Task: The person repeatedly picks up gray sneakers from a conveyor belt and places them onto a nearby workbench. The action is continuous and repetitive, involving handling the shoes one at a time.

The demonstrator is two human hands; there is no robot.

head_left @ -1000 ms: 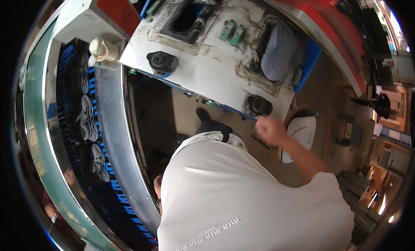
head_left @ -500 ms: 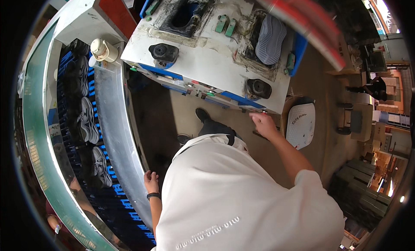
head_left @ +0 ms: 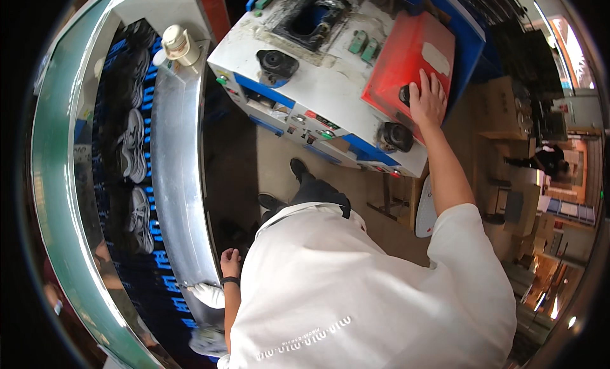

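My right hand (head_left: 429,103) lies with spread fingers on the red lid (head_left: 395,59), beside its black knob (head_left: 405,95). The lid rests lowered over the right side of a white machine (head_left: 330,76), hiding the grey shoe seen there before. My left hand (head_left: 230,262) hangs low beside the metal ledge (head_left: 181,159), fingers loosely curled and apart, with no object visible in it. On the machine top, a dark recess (head_left: 311,18) lies to the left of two small green blocks (head_left: 363,46).
Grey shoes (head_left: 133,146) stand on a blue and black conveyor (head_left: 152,242) at the left. A cream container (head_left: 180,46) sits on the ledge's far end. Close to my left wrist is a white glove (head_left: 208,294). A white stool-like panel (head_left: 426,210) stands below the machine's right corner.
The red lid has come down from its raised position onto the machine, over the grey shoe. My right hand has moved forward from the machine's front onto the lid. A white glove has appeared.
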